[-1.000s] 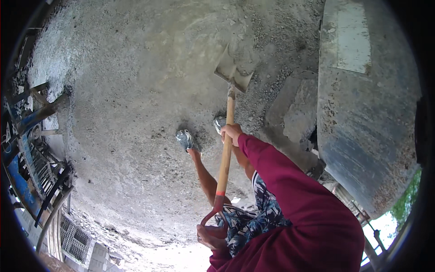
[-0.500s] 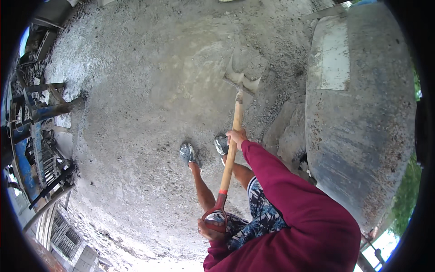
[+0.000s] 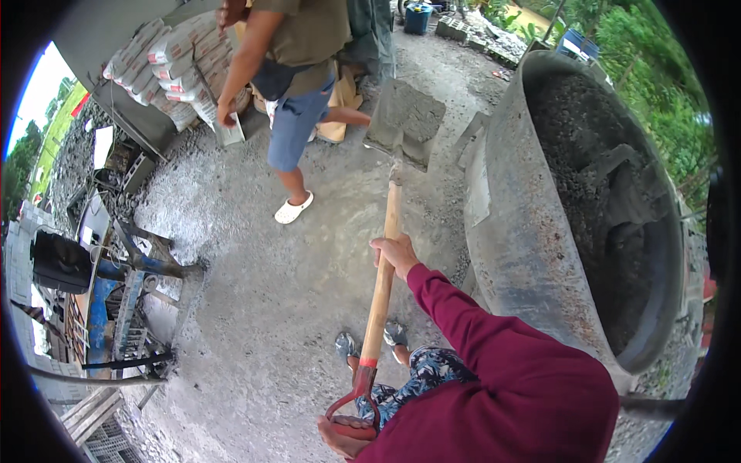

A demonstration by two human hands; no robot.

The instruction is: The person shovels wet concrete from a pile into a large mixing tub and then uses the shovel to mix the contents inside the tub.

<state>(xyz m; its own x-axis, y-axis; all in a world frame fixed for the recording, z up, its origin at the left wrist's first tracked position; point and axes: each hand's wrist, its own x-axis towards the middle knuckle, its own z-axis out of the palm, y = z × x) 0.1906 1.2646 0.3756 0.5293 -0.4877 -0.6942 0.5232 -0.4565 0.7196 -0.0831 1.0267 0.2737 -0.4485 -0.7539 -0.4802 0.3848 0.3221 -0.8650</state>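
I hold a shovel (image 3: 380,297) with a wooden shaft and a red D-shaped grip. My right hand (image 3: 396,255) is closed around the middle of the shaft. At the lower end, my left hand (image 3: 340,441) grips the red handle, partly cut off by my maroon sleeve. The blade points away from me, raised beside the mixer, with a load of grey sandy mix (image 3: 413,112) on it. To my right stands a large metal mixer drum (image 3: 525,224), its open mouth showing dark grey wet mix (image 3: 579,147) inside.
A person in shorts (image 3: 297,123) and white clogs walks at the far left, near the blade. Behind are stacked bags (image 3: 181,62). A blue metal frame (image 3: 100,316) with clutter stands on the left. Rough grey concrete floor (image 3: 262,309) lies around my feet.
The view has tilted up, bringing the person, the bags and the drum's mouth into sight. The loaded blade has come up from the floor; both hands keep their hold on the shovel.
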